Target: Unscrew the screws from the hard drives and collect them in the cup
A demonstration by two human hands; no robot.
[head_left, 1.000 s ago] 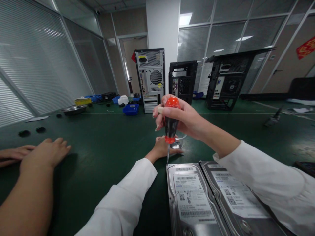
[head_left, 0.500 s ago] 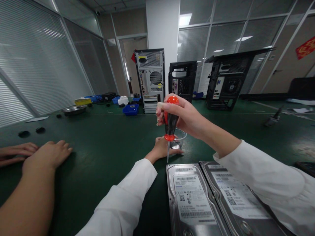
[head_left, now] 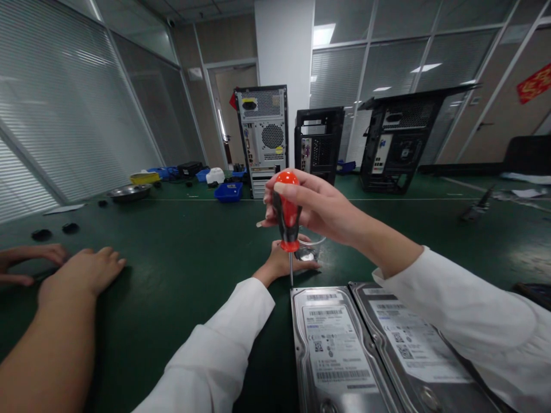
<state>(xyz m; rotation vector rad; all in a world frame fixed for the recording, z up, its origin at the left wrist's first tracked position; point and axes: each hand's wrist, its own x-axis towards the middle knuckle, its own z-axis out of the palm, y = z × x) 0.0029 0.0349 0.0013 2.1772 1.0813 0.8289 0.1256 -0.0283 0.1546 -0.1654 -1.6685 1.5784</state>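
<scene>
My right hand (head_left: 318,201) is closed round the red and black handle of a screwdriver (head_left: 288,215), which stands nearly upright. Its tip is at the far left corner of a silver hard drive (head_left: 336,338). A second hard drive (head_left: 413,338) lies close along the right side of the first. Beyond the drives, my left hand (head_left: 279,261) rests on the table with its fingers round a clear plastic cup (head_left: 312,236). Something shiny shows low in the cup. The screwdriver hides part of my left hand.
Another person's hands (head_left: 84,272) rest on the green table (head_left: 185,229) at the left. Computer cases (head_left: 262,137) stand at the back, with a blue tray (head_left: 228,192) and a metal dish (head_left: 129,193) to their left.
My right hand and the screwdriver handle have shifted left, and the shaft is more upright. The other person's far hand has moved slightly. My left hand and the drives have stayed in place.
</scene>
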